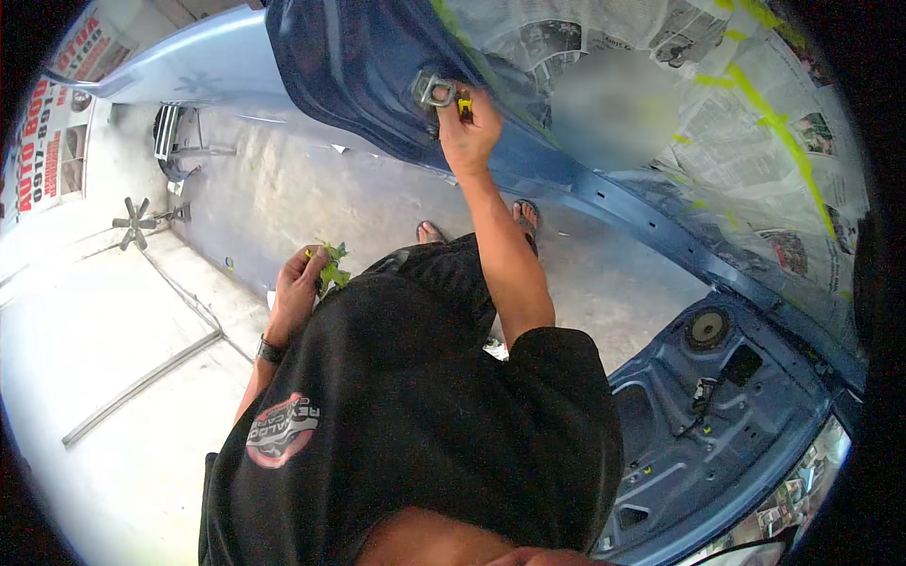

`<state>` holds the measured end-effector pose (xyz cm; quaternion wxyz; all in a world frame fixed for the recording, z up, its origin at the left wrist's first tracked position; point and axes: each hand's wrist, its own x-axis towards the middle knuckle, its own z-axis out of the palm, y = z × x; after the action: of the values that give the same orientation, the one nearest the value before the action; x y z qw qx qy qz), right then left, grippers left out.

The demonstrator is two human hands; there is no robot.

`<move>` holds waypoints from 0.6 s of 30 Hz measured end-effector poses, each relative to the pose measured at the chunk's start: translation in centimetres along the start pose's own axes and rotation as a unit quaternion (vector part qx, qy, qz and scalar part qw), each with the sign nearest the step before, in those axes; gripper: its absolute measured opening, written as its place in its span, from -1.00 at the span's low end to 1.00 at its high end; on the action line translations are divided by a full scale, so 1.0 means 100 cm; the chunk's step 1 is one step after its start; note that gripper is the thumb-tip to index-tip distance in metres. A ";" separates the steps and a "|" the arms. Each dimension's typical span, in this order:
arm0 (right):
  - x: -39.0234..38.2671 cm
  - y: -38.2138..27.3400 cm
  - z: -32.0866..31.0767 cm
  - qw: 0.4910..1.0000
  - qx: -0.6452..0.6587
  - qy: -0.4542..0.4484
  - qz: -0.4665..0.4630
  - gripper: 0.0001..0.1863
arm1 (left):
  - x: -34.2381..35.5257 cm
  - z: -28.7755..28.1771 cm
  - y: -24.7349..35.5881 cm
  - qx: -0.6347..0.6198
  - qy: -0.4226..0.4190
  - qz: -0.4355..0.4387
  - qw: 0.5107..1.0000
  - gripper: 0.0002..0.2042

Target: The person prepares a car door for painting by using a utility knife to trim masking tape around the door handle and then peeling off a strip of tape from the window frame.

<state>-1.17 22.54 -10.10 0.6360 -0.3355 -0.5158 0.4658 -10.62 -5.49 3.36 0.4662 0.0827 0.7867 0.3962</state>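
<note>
My right hand is raised to the dark blue door panel at the top, its fingers closed on a silver metal latch fitting with a small yellow piece beside it. At my left side, my left hand is closed on crumpled yellow-green tape scraps. My bare forearms and dark shirt fill much of the lower middle.
Newspaper masking with yellow-green tape covers the car's upper right. An open blue door with a speaker is at lower right. A white wall, a black fan and leaning grille-like parts are left. My sandalled feet stand on concrete.
</note>
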 end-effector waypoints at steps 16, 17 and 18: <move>0.001 -0.003 -0.006 0.996 -0.083 -0.006 0.016 -0.90 | 0.006 0.006 0.005 -0.021 -0.017 -0.005 1.000 -0.74; 0.002 -0.006 -0.008 0.997 -0.082 -0.008 0.016 -0.90 | 0.006 0.003 0.003 -0.008 -0.012 -0.009 1.000 -0.74; 0.000 -0.011 -0.011 0.997 -0.061 -0.025 0.049 -0.88 | 0.006 0.002 0.002 0.006 -0.007 -0.013 1.000 -0.74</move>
<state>0.17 22.25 -9.33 0.5781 -0.3864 -0.5419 0.4721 -10.84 -4.96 2.99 0.4761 0.0777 0.7870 0.3847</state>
